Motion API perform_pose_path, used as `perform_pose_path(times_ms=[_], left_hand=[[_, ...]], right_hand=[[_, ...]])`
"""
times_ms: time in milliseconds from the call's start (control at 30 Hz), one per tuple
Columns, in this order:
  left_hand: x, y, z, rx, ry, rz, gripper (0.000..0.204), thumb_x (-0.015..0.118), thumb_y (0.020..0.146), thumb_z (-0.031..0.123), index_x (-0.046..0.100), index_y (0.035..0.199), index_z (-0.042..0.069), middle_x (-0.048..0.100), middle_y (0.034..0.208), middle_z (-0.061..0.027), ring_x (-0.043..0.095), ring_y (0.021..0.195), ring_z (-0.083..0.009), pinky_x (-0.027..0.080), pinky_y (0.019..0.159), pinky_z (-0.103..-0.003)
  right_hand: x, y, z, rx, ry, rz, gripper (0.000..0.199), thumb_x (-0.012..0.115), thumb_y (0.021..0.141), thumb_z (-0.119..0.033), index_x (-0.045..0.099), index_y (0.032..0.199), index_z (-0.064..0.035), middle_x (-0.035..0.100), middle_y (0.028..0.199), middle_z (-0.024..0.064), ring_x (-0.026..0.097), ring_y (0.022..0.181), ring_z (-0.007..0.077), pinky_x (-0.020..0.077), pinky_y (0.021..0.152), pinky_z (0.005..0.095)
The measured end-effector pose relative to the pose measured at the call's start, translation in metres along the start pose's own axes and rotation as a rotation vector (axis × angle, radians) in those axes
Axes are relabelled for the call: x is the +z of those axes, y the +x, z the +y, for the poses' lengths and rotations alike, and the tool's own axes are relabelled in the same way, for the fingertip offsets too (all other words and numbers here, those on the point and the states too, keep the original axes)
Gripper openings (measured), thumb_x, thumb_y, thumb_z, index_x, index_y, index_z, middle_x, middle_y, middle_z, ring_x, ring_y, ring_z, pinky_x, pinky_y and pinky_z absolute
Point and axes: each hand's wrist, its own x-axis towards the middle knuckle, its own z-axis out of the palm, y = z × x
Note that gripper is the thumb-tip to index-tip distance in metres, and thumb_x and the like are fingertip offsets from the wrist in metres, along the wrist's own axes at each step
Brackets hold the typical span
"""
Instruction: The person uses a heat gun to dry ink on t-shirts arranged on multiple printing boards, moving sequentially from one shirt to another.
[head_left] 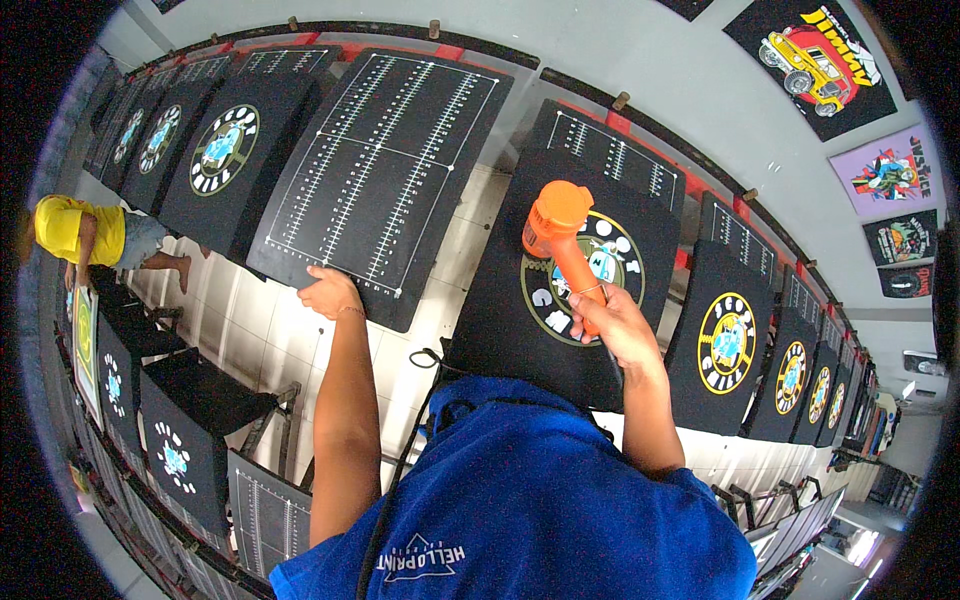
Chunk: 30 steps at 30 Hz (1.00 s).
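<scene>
In my right hand [620, 325] is an orange hair dryer [563, 212], gripped by its handle. Its round head is over a black shirt [490, 330] with a round printed design of white letters and a pale blue scooter, partly hidden by the dryer. My left hand [333, 295] is at the near edge of a bare black printing board [410, 170] marked with white scale lines. Its fingers are bent round that edge, and some fingertips are hidden.
A row of shirt-covered boards runs along a dark rail, with finished-looking prints [728, 343] at right and more [224, 150] at left. A black cord [425, 358] hangs beside me. Behind stand more boards [268, 505]. A person in a yellow shirt [95, 225] bends over the left row.
</scene>
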Motion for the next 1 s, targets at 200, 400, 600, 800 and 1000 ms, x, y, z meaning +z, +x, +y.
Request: perform_pose_path(times_ms=[200, 400, 600, 800, 1000], left_hand=[[0.000, 0.000, -0.001, 0.015, -0.002, 0.013, 0.068, 0.042, 0.093, 0.050, 0.043, 0.119, -0.013, 0.051, 0.117, -0.0314, 0.056, 0.104, -0.0462, 0.046, 0.089, -0.054], [0.002, 0.000, 0.001, -0.018, 0.031, 0.019, 0.064, 0.042, 0.093, 0.047, 0.042, 0.121, -0.011, 0.052, 0.114, -0.0281, 0.057, 0.102, -0.0438, 0.047, 0.085, -0.053], [0.004, 0.001, -0.001, -0.003, 0.047, 0.023, 0.064, 0.041, 0.094, 0.048, 0.042, 0.120, -0.011, 0.053, 0.112, -0.0280, 0.057, 0.102, -0.0442, 0.047, 0.085, -0.053], [0.006, 0.003, -0.003, 0.009, 0.039, 0.041, 0.063, 0.042, 0.093, 0.047, 0.043, 0.119, -0.011, 0.053, 0.112, -0.0283, 0.057, 0.102, -0.0444, 0.047, 0.085, -0.053], [0.004, 0.002, -0.001, -0.008, 0.029, 0.037, 0.063, 0.042, 0.093, 0.047, 0.044, 0.118, -0.011, 0.053, 0.112, -0.0292, 0.057, 0.102, -0.0443, 0.047, 0.085, -0.053]], right_hand=[[0.002, -0.002, 0.004, -0.017, -0.013, -0.013, 0.023, 0.064, 0.089, -0.028, 0.057, 0.095, -0.0066, 0.058, 0.071, -0.0014, 0.059, 0.061, 0.0091, 0.0450, 0.051, 0.0220], [-0.003, -0.006, 0.001, 0.007, -0.019, -0.003, 0.024, 0.064, 0.089, -0.029, 0.057, 0.095, -0.0061, 0.058, 0.072, -0.0007, 0.059, 0.061, 0.0096, 0.0448, 0.051, 0.0225], [-0.010, -0.011, 0.007, 0.004, 0.006, 0.027, 0.023, 0.063, 0.089, -0.027, 0.057, 0.095, -0.0049, 0.058, 0.071, -0.0002, 0.059, 0.061, 0.0100, 0.0446, 0.051, 0.0225], [-0.014, -0.016, 0.011, 0.011, 0.012, 0.063, 0.022, 0.063, 0.089, -0.026, 0.058, 0.092, -0.0045, 0.058, 0.071, 0.0003, 0.058, 0.060, 0.0101, 0.0443, 0.050, 0.0223], [-0.018, -0.022, 0.016, 0.009, -0.008, 0.090, 0.022, 0.063, 0.089, -0.025, 0.058, 0.095, -0.0042, 0.059, 0.071, 0.0008, 0.059, 0.060, 0.0107, 0.0450, 0.050, 0.0226]])
